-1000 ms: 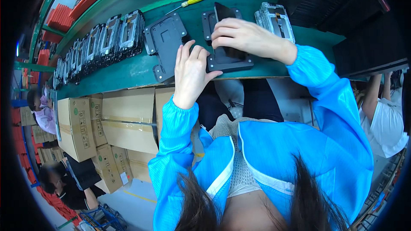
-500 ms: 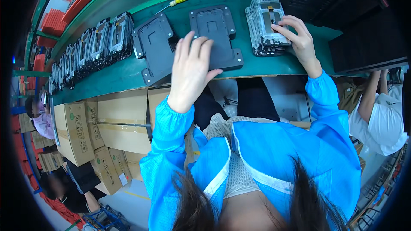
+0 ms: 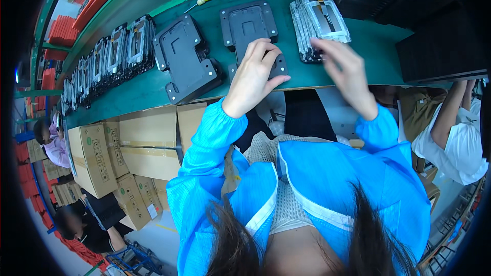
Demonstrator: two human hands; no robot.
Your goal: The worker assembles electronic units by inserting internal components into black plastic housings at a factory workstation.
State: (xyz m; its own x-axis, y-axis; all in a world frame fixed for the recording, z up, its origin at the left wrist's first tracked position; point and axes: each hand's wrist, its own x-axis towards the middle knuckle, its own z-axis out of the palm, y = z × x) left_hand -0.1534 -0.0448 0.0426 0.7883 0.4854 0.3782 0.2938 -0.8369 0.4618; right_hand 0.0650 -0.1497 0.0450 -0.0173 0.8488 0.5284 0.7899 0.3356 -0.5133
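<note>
- Curving loosely over the right black fixture, my left hand seems to grip nothing.
- My right hand blurs at the near end of the stacked phone frames; I can't tell whether it grips one.
- That stack sits uneven: a snagged finger could slide upper frames off.
- The fixture lies near the front edge of the counter; pulling could tip it.
- Sideways room shows between stack and black containers.
</note>
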